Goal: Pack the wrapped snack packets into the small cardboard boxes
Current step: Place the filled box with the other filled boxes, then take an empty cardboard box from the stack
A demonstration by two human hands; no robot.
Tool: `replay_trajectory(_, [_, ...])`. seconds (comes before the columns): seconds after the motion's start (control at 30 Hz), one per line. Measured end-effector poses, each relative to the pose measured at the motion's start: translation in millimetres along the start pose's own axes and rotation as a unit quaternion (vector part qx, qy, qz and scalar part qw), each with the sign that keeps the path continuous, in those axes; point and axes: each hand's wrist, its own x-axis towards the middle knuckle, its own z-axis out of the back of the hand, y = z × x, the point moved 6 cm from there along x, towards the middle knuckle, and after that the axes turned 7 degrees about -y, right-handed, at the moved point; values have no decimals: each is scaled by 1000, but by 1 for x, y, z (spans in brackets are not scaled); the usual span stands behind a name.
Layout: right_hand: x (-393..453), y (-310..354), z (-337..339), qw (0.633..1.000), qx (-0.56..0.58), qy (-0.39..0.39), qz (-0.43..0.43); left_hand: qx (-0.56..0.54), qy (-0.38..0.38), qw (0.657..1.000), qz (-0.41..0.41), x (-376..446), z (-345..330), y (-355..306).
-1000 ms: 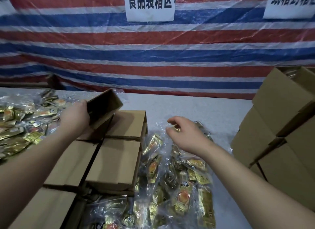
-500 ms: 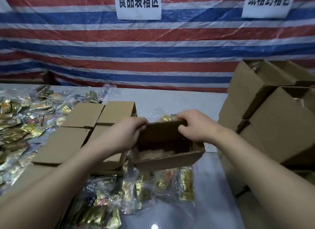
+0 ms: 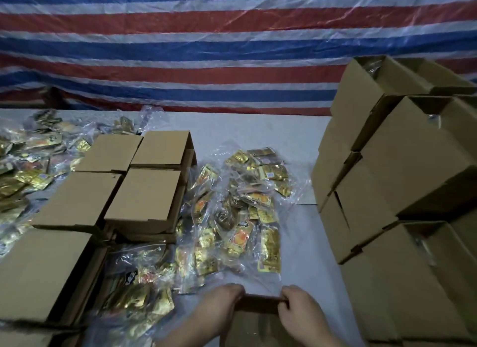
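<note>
A small open cardboard box (image 3: 258,321) sits at the bottom edge of the view, close to my body. My left hand (image 3: 219,305) grips its far rim at the left corner. My right hand (image 3: 299,308) grips the same rim at the right corner. Its inside is dark and I cannot tell what it holds. Just beyond it lies a clear plastic bag of gold wrapped snack packets (image 3: 242,212) on the grey table (image 3: 258,129).
Several closed small boxes (image 3: 147,197) stand in rows at the left. More gold packets (image 3: 28,166) are heaped at the far left. A tall stack of open cardboard boxes (image 3: 402,171) fills the right side. A striped tarp (image 3: 206,49) hangs behind.
Both hands have pulled the open box back toward my body, from above the packet bag down to the table's near edge. One second ago only the left hand held it, over the closed boxes.
</note>
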Motion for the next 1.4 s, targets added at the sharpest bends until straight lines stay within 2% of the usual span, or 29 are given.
replay_trajectory(0.1, [-6, -12, -7, 1000, 3, -16, -8, -5, -28, 1000, 2, 2, -11, -1])
replay_trajectory(0.27, [-10, -14, 1, 1000, 15, -19, 13, 49, -4, 998, -24, 11, -6, -7])
replay_trajectory(0.43, [0, -20, 31, 994, 29, -104, 9, -56, -88, 994, -17, 67, 6, -40])
replay_trajectory(0.53, [4, -26, 45, 988, 40, -148, -17, -59, -38, 997, 43, 126, -28, -57])
replay_trajectory(0.6, [7, -31, 49, 986, 59, -154, -34, -18, 10, 992, 124, 157, -56, -53])
replay_trajectory(0.7, [14, -38, 46, 981, 108, -147, -63, 71, 34, 975, 206, 183, -79, -31])
replay_trajectory(0.77, [19, -42, 41, 976, 137, -142, -89, 119, 43, 968, 217, 191, -87, -21])
replay_trajectory(0.97, [43, -43, 22, 973, 160, -93, -139, 115, 27, 957, 263, 196, -91, -11])
replay_trajectory(1.03, [52, -44, 19, 968, 171, -74, -169, 85, 21, 957, 276, 192, -91, -6])
replay_trajectory(1.1, [61, -46, 20, 961, 187, -73, -190, 10, 7, 957, 289, 186, -90, -4])
replay_trajectory(1.23, [78, -46, 28, 947, 234, -69, -209, -130, -36, 955, 263, 169, -68, -22])
replay_trajectory(1.33, [88, -36, 38, 910, 334, -67, -236, -226, -104, 953, 175, 155, -39, -46])
replay_trajectory(1.4, [91, -21, 47, 866, 434, -39, -245, -249, -158, 950, 103, 143, -12, -63])
